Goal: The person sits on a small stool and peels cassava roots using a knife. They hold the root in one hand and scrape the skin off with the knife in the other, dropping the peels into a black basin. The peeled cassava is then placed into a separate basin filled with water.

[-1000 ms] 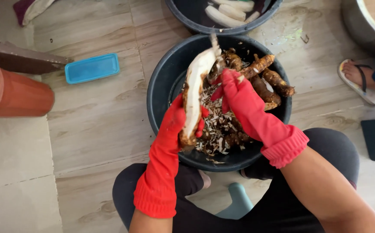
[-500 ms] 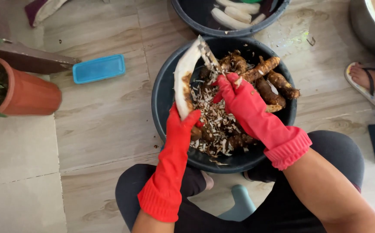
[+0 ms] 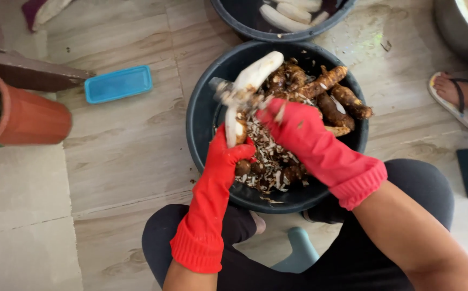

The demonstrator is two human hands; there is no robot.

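Tiled floor, basin: root gripped by left hand; blade clasped by right hand, best drawn shallowly, away from fingers.

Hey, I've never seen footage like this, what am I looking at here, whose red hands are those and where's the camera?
This is one picture from a camera worn on a person's head, looking down at their own lap and hands. There is no machine: both hands wear long red rubber gloves. The left hand grips a long root, mostly peeled white. The right hand works at it with what looks like a blade, though that part is blurred. Beneath them, on the tiled floor, sits a dark basin holding unpeeled brown roots and peelings. A second basin above holds peeled white pieces. To the left lie a blue lid and a clay plant pot. Another person's sandalled foot shows at right.
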